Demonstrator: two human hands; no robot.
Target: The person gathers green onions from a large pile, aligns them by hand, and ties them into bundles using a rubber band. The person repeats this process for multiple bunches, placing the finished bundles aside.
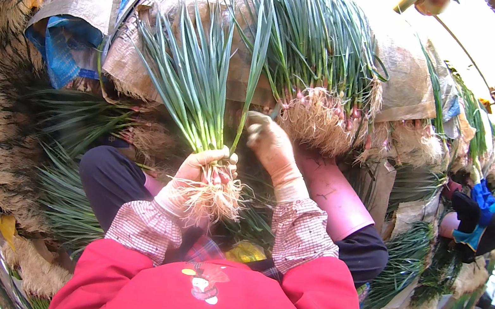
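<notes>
My left hand [200,166] grips a bunch of green allium plants [191,83] just above their small pinkish bulbs. Pale, stringy roots [212,197] hang below the fist, and the long leaves fan upward and away from me. One stalk [255,55] stands apart on the bunch's right side. Close beside that stalk is my right hand [269,146], its fingers curled and blurred; whether they pinch anything is unclear. Beyond it, a larger pile of the same plants [321,45] lies on woven sacking [408,90], roots towards me.
Between my knees lies a yellow plastic wrapper [246,252]. Stacked plants with tan roots [3,118] line the left side. More leafy bundles [64,194] rest by my left knee, others [403,269] to the right. Another person [483,213] sits at far right. A blue sheet [64,50] hangs upper left.
</notes>
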